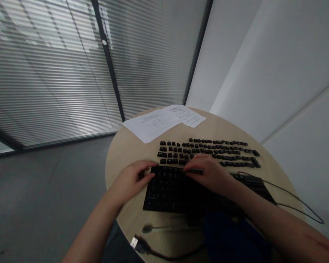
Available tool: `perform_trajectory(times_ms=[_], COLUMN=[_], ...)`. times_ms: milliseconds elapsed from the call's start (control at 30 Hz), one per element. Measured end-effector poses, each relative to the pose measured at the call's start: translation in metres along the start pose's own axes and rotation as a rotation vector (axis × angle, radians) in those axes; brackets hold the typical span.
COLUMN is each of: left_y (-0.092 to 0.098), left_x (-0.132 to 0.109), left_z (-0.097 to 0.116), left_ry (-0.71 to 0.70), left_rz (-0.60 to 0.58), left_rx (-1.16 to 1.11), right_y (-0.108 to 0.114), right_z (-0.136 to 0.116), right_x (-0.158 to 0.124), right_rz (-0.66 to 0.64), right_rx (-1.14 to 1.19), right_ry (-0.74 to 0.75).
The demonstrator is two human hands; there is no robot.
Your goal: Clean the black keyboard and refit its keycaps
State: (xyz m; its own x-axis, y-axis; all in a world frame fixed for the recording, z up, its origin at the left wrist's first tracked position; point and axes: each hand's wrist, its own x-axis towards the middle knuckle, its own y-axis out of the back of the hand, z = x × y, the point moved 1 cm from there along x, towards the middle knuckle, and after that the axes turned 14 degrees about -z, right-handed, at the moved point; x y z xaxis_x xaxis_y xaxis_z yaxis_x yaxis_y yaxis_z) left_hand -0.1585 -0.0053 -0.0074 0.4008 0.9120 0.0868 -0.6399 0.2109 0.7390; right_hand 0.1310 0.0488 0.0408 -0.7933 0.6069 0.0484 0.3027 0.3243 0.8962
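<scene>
A black keyboard (167, 193) lies on the round wooden table, dark and mostly without keycaps. My left hand (133, 179) is at its upper left corner, with thumb and fingers closed on the edge. Over the keyboard's top row, my right hand (208, 171) is bent with thumb and fingers pinched together; what sits between the fingertips is too small to make out. Beyond the keyboard, loose black keycaps (172, 155) lie in several rows, partly covered by my right hand. Shadow and my right forearm hide much of the keyboard's right side.
Printed paper sheets (156, 124) lie at the far side of the table (120, 146). A USB cable (142, 246) and a thin tool with a dark end (153, 229) are near the front edge. A thin black cord (298, 199) loops at the right. Blinds and a white wall stand behind.
</scene>
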Motion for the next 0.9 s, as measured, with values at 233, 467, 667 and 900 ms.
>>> perform_trajectory(times_ms=[233,467,667,900], left_y=[0.001,0.001,0.003,0.002], left_x=[-0.001,-0.002,-0.002,-0.001], left_z=[0.003,0.003,0.006,0.005], left_ry=[0.009,0.025,0.023,0.017], left_rz=[-0.002,-0.009,0.003,0.008], left_rx=[0.018,0.037,0.058,0.082], right_y=[-0.023,-0.03,-0.028,-0.023], right_z=[0.005,0.006,0.001,-0.006], right_x=[0.002,-0.004,-0.005,-0.006], right_rz=[-0.012,0.05,0.028,-0.023], right_rx=[0.0,-0.036,-0.086,-0.146], right_ry=[0.015,0.085,0.106,0.035])
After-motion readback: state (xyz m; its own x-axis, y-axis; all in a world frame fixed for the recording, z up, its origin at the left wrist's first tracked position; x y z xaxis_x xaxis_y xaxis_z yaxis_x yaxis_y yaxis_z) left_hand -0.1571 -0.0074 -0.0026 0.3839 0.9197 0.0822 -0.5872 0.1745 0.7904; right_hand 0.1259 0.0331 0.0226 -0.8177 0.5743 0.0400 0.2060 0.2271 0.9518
